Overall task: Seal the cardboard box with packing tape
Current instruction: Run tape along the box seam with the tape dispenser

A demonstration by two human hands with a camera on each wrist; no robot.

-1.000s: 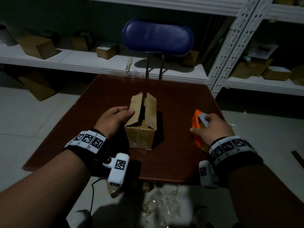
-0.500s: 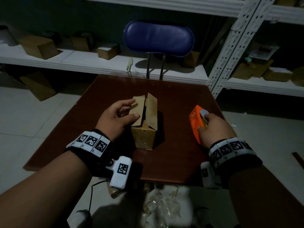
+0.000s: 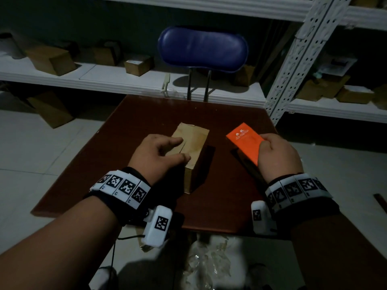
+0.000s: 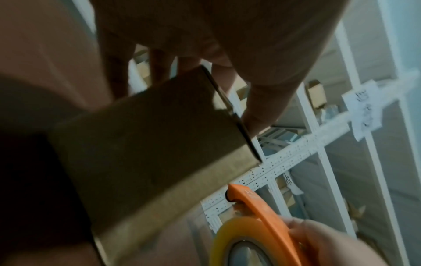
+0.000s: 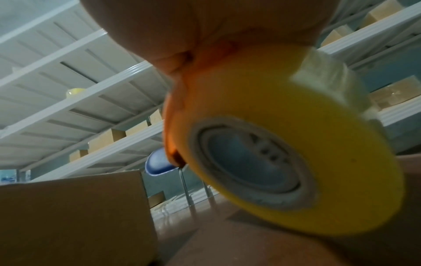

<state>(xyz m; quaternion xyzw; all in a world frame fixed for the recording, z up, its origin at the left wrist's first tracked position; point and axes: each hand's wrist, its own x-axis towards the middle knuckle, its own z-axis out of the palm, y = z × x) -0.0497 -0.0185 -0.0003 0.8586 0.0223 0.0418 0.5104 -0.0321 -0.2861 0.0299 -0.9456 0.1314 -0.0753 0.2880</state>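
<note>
With both top flaps folded flat, the cardboard box [image 3: 191, 147] stands near the middle of the dark red table [image 3: 219, 197], held down by the left hand [image 3: 156, 156]: fingers extended across the seam, thumb pressing the near edge. Just right of the box and apart from it, the right hand [image 3: 276, 155] curls round an orange tape dispenser [image 3: 245, 142] carrying a yellow tape roll [image 5: 293, 144] (wrist view blurred), lifted off the table. A blue chair [image 3: 203, 49] stands beyond the far edge, with white shelving [image 3: 125, 78] behind.
</note>
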